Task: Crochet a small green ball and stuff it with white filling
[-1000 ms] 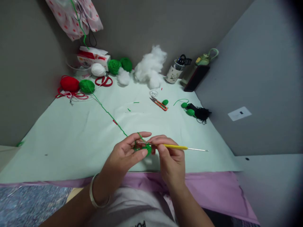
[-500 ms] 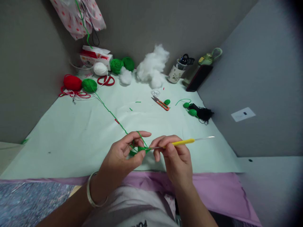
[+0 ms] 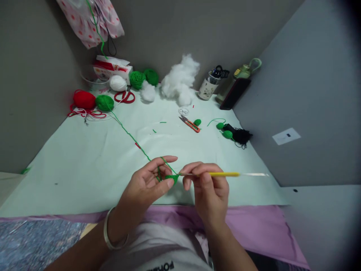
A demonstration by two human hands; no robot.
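Between the thumb and fingers of my left hand [image 3: 149,184] is a small green crochet piece [image 3: 172,178]. Green yarn [image 3: 128,132] passes over my left index finger and runs back to a green yarn ball [image 3: 105,102]. My right hand [image 3: 210,188] grips a crochet hook [image 3: 225,174] by its yellow handle. The hook's thin metal tip points left and meets the yarn at the edge of the piece. Its other metal end sticks out to the right. Part of the green piece is hidden by my left fingers.
Orange thread snips [image 3: 190,124] lie mid-table by small green crocheted pieces and a black yarn bundle [image 3: 239,134]. Behind stand white stuffing [image 3: 180,81], a pen cup [image 3: 208,88] and a bottle [image 3: 242,71]. Red yarn [image 3: 84,99] and red-handled scissors [image 3: 124,97] sit at the back left.
The hook has swung to a nearly level angle, and its far end has shifted right and down. My left hand still holds the green piece. The whole view has shifted slightly.
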